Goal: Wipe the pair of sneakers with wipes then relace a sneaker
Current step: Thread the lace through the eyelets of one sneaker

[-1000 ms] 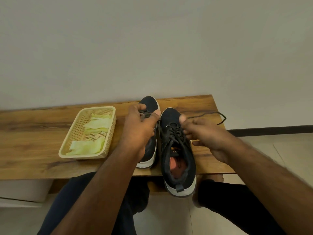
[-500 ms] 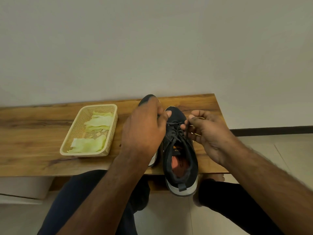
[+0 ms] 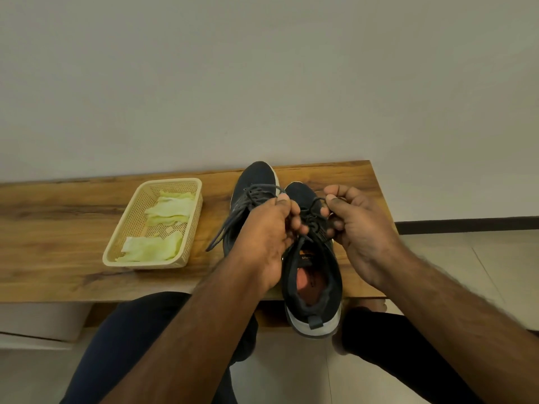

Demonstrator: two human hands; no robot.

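while two bare hands work at the right end of a wooden bench [image 3: 58,228], the count runs so: one cream plastic basket [image 3: 128,228], what looks like two or three pale green wipes [image 3: 151,249] crumpled inside it, though the folds make the number hard to fix, and two dark sneakers with white soles. the bench stands against a plain light wall [image 3: 262,83], with tiled floor [image 3: 481,272] and a dark skirting strip off its right end; the person's dark-trousered legs sit below its near edge.

the basket lies left of the middle of the bench. just beside it to the right stands the left sneaker [image 3: 253,182], toe toward the far edge, its grey lace [image 3: 221,231] trailing loose toward the basket. touching it on the right is the right sneaker [image 3: 312,275], heel hanging over the near edge. the left hand [image 3: 262,237] is clenched, fingertips pinching a dark lace [image 3: 315,199] end over the right sneaker's eyelets, partly covering the left sneaker. the right hand [image 3: 361,228] is curled shut on the other lace end, near the bench's right edge.
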